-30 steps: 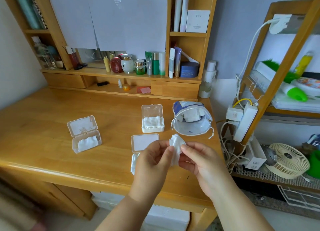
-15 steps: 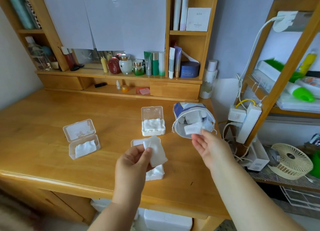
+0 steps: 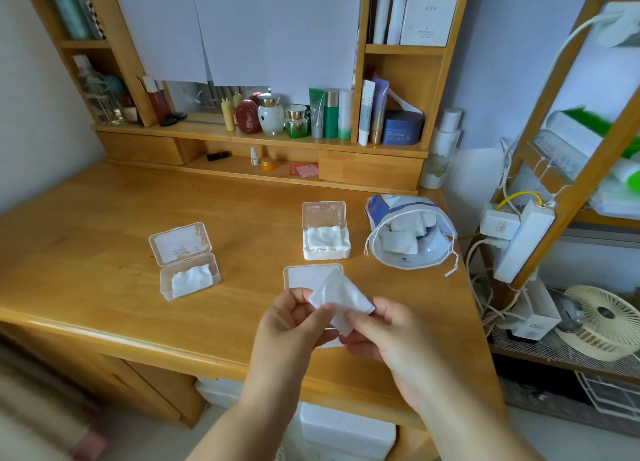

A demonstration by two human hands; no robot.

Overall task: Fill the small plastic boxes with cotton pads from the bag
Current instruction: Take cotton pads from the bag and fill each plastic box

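My left hand (image 3: 289,325) and my right hand (image 3: 388,336) both pinch a white cotton pad (image 3: 341,296) above the nearest small plastic box (image 3: 310,275), whose lid stands open and whose body is mostly hidden behind my hands. A second open box (image 3: 325,244) further back is heaped with pads. A third open box (image 3: 188,275) on the left holds a few pads. The white and blue drawstring bag (image 3: 410,232) lies on its side at the right, mouth toward me, with several pads inside.
The wooden desk (image 3: 104,252) has a shelf unit at the back with cosmetic bottles and jars (image 3: 298,117). To the right stands a wooden rack with a power strip (image 3: 523,239), cables and a small fan (image 3: 606,322). White storage boxes sit under the desk.
My right hand came back from the bag and joined my left hand on the cotton pad, which now sits between both hands over the nearest box.
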